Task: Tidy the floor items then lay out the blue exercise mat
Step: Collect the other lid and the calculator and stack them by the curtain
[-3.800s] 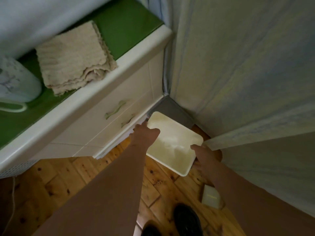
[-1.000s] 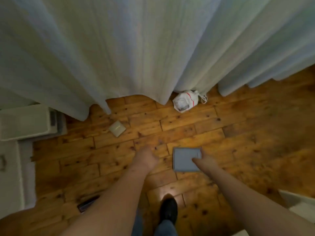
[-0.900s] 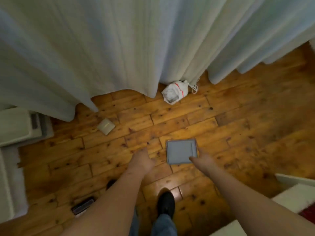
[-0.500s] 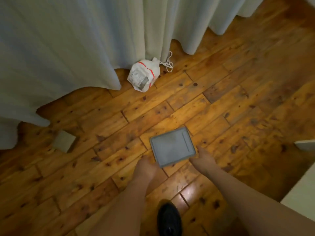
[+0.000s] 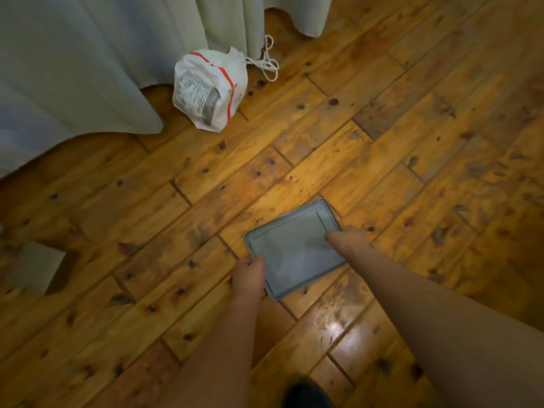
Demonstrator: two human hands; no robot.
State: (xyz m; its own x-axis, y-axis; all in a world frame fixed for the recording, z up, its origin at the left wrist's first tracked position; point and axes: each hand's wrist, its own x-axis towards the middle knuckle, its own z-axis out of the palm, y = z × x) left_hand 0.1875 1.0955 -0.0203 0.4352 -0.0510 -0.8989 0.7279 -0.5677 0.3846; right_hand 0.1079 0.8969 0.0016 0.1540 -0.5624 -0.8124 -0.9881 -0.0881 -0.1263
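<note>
A flat grey-blue rectangular tray or lid lies on the wooden floor just ahead of my feet. My left hand grips its near left edge, thumb on top. My right hand holds its right edge, thumb lying over the rim. No blue exercise mat shows in this view.
A white plastic bag with red stripes and a white cord sits at the foot of the pale curtain. A small square object lies at the left edge. My dark shoe is at the bottom.
I turned from the cabinet corner, where I held a cream tray, to the open floor. Over the last second both hands reached the grey tray and took hold of its edges.
</note>
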